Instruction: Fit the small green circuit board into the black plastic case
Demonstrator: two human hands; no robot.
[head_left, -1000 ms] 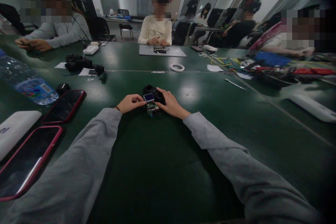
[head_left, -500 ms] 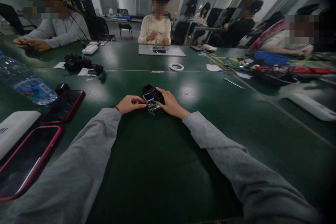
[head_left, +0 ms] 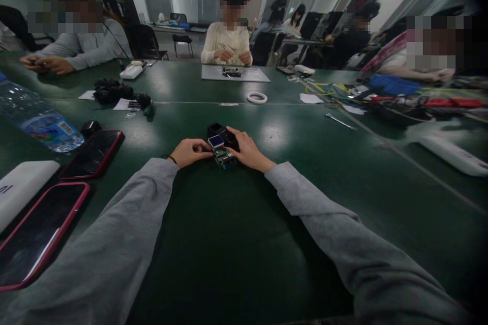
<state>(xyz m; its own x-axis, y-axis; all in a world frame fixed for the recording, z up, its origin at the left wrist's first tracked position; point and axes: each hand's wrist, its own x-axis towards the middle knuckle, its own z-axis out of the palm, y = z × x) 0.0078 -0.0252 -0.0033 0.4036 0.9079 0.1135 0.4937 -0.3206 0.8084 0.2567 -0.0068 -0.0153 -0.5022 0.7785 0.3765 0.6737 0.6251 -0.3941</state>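
A small green circuit board (head_left: 224, 157) with a pale blue screen (head_left: 216, 141) on top lies on the dark green table (head_left: 229, 244). Just behind it stands a black plastic housing (head_left: 219, 130) with open square pockets. My left hand (head_left: 188, 152) pinches the board's left edge with its fingertips, next to the screen. My right hand (head_left: 248, 152) rests on the table and grips the right side of the board and the housing. Grey sleeves cover both forearms.
Two phones in red cases (head_left: 91, 153) (head_left: 36, 236), a white box (head_left: 23, 187) and a lying water bottle (head_left: 38, 121) are at left. Black parts (head_left: 114, 92), a tape ring (head_left: 256, 97) and a metal tool (head_left: 340, 121) lie farther off. Cables (head_left: 400, 99) and other people surround the table.
My hands have hardly moved; the board has turned slightly and sits a little nearer my right hand. The person opposite has raised and then lowered their hands.
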